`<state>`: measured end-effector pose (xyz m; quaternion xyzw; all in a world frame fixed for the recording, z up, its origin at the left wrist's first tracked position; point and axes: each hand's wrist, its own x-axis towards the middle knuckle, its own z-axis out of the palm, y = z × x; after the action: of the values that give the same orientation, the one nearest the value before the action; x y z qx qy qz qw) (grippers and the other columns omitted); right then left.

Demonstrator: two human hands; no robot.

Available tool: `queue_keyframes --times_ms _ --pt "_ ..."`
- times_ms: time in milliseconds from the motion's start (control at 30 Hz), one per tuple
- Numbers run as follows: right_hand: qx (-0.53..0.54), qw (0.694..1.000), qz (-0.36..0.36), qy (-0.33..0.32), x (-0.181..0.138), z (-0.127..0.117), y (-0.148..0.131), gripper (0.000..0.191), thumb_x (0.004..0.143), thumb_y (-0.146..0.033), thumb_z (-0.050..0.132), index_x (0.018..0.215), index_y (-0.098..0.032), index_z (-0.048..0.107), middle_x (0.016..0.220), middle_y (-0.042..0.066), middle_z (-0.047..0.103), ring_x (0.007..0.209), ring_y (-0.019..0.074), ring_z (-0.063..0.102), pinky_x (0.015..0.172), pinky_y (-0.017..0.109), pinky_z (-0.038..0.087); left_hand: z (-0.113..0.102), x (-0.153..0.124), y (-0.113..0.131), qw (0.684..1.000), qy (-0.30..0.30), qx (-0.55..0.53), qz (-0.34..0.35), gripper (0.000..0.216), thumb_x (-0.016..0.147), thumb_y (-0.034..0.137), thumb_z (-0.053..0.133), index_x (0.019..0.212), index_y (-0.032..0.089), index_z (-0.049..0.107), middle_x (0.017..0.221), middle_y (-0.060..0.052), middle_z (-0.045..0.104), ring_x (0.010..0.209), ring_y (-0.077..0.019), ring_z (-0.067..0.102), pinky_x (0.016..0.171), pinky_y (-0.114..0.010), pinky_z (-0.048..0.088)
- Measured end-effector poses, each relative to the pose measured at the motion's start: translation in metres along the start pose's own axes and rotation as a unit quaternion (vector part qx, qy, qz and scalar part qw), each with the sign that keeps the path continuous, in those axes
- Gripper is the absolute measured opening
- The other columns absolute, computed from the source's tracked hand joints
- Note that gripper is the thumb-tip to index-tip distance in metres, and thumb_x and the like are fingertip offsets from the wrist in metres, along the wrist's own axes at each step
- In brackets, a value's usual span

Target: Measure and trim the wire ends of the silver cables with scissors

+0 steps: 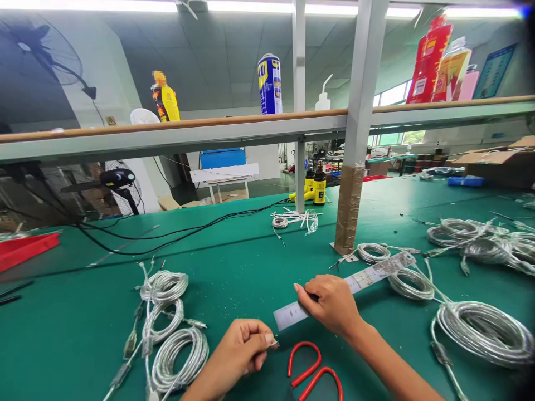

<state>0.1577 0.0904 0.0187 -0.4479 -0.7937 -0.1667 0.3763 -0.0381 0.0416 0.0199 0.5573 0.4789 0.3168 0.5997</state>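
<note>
In the head view my right hand (330, 303) is closed around a metal ruler (371, 274), which slants up to the right across the green table. To its left, my left hand (246, 351) is closed, its thumb and forefinger pinching a small pale wire end (274, 343); the rest of that piece is hidden. The near end of the ruler lies just above the wire end, apart from it. Red-handled scissors (307, 367) rest below and between both hands, their blades out of view. Coiled clear-silver cables (179, 356) lie left of my left hand.
More coiled cables (480, 334) lie at the right, some under the ruler's far end. A taped post (350, 211) rises from the green table (234, 267). Yellow heat guns (319, 189) stand behind it. Black cords (184, 228) cross the back left. Overhead runs a shelf (209, 129) with bottles.
</note>
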Motion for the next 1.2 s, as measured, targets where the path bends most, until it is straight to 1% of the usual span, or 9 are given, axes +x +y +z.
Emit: queue_keyframes --times_ms 267,533,767,1033,1200 --pt "0.025 0.999 0.022 -0.039 -0.002 0.002 -0.007 0.045 0.082 -0.031 0.04 0.041 -0.016 0.045 0.039 -0.002 0.047 0.042 0.0075 0.039 0.05 0.025 0.018 0.003 -0.006 0.005 1.0 0.008 0.0 -0.006 0.025 0.064 0.037 0.054 0.063 0.012 0.055 0.037 0.008 0.041 0.029 -0.0023 0.021 0.033 -0.019 0.011" --pt "0.029 0.998 0.026 -0.058 -0.002 0.003 -0.007 0.045 0.082 -0.033 0.04 0.04 -0.015 0.043 0.038 -0.002 0.047 0.042 0.0075 0.038 0.05 0.025 0.016 0.002 -0.003 0.0 1.0 0.004 -0.014 -0.012 0.025 0.063 0.037 0.055 0.063 0.012 0.055 0.036 0.007 0.042 0.028 -0.0017 0.02 0.033 -0.019 0.01" --pt "0.025 0.995 0.038 -0.092 -0.002 0.003 -0.007 0.046 0.081 -0.035 0.041 0.04 -0.016 0.044 0.038 -0.002 0.045 0.041 0.0073 0.036 0.048 0.026 0.013 0.003 -0.002 -0.005 0.999 0.006 -0.033 -0.026 0.022 0.064 0.035 0.054 0.062 0.013 0.055 0.035 0.007 0.044 0.025 -0.0012 0.019 0.031 -0.018 0.01" --pt "0.03 0.994 0.046 -0.095 -0.003 0.005 -0.007 0.046 0.081 -0.035 0.04 0.039 -0.015 0.043 0.038 -0.002 0.044 0.041 0.0071 0.034 0.048 0.026 0.013 0.004 -0.003 -0.004 0.999 0.016 -0.033 -0.034 0.02 0.064 0.033 0.053 0.062 0.013 0.055 0.035 0.007 0.044 0.025 -0.001 0.021 0.03 -0.017 0.009" --pt "0.029 0.993 0.055 -0.096 -0.004 0.006 -0.008 0.045 0.081 -0.035 0.04 0.04 -0.015 0.042 0.039 -0.002 0.045 0.042 0.0073 0.035 0.048 0.026 0.013 0.004 -0.003 -0.002 0.999 0.029 -0.027 -0.025 0.022 0.063 0.034 0.053 0.061 0.013 0.054 0.035 0.007 0.044 0.024 -0.0007 0.022 0.03 -0.017 0.009"
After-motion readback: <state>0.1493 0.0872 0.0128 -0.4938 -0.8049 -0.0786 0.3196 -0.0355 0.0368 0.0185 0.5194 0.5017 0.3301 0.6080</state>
